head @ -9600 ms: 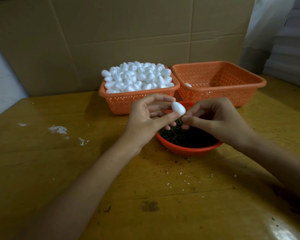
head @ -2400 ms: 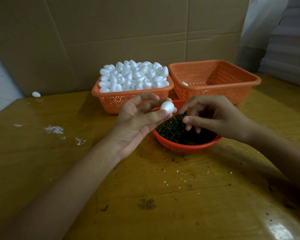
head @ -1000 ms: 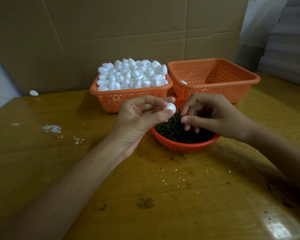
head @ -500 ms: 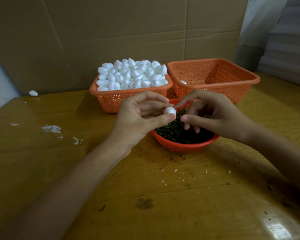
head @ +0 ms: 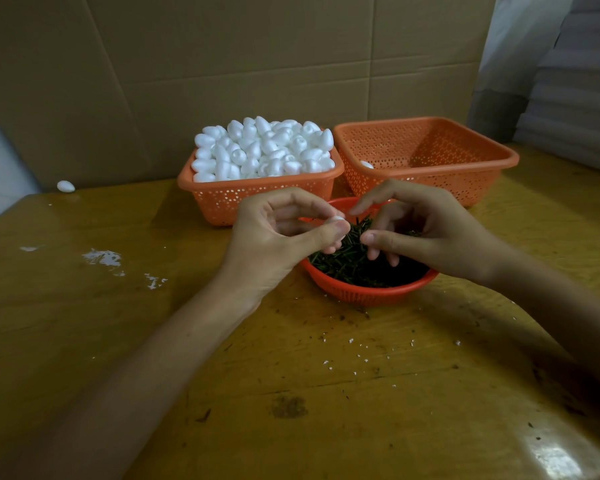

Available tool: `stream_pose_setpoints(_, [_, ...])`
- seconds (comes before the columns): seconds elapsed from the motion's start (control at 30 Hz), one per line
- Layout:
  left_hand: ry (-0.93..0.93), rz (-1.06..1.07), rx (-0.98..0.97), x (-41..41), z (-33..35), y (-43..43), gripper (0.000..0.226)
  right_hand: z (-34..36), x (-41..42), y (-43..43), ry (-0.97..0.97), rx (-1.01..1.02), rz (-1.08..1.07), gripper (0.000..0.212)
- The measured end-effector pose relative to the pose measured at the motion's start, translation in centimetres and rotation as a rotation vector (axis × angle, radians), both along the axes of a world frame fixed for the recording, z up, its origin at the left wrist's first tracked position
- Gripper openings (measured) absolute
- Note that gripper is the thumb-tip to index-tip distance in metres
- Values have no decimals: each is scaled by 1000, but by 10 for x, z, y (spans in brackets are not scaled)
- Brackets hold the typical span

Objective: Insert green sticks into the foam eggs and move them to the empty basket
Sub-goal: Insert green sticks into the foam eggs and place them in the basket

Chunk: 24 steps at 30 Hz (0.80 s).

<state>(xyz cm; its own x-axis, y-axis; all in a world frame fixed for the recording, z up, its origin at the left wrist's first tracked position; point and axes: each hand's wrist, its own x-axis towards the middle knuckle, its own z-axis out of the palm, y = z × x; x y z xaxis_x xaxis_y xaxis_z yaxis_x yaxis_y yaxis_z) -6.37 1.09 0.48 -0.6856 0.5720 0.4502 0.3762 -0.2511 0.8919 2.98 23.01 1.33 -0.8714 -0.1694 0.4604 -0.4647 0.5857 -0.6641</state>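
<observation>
My left hand (head: 281, 237) pinches a white foam egg (head: 338, 220) between thumb and fingers, above the round orange bowl (head: 368, 294) of green sticks (head: 347, 258). My right hand (head: 430, 233) hovers over the bowl with its index fingertip touching the egg; the thumb is apart below it. I see no stick between its fingers. Behind stand an orange basket (head: 257, 185) heaped with foam eggs (head: 264, 150) and, to its right, a second orange basket (head: 492, 161) holding one egg (head: 366, 164).
A stray foam egg (head: 65, 186) lies at the table's far left by the cardboard wall (head: 257, 57). White foam crumbs (head: 101, 258) and dark stick bits are scattered on the wooden table (head: 326, 393).
My left hand has turned the egg lower between its fingers, so less of it shows. My right index finger has come down onto the egg's tip.
</observation>
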Motion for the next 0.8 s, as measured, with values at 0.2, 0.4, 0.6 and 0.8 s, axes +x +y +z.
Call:
stream_pose_setpoints(0.2, [108,102,-60,0,0,1,40,0,0,0,-9,-15,-2,30])
stream_pose_setpoints(0.4, [87,115,-86,-1,-1,1,28,1,1,0,-9,-12,-2,31])
stream_pose_setpoints(0.6, [-171,-6,33,-1,4,-2,15,1,1,-1,-13,-11,3,30])
stream_pose_setpoints(0.8, [-327,-84,127,-4,6,-3,17,0,0,-1,-18,-8,-4,31])
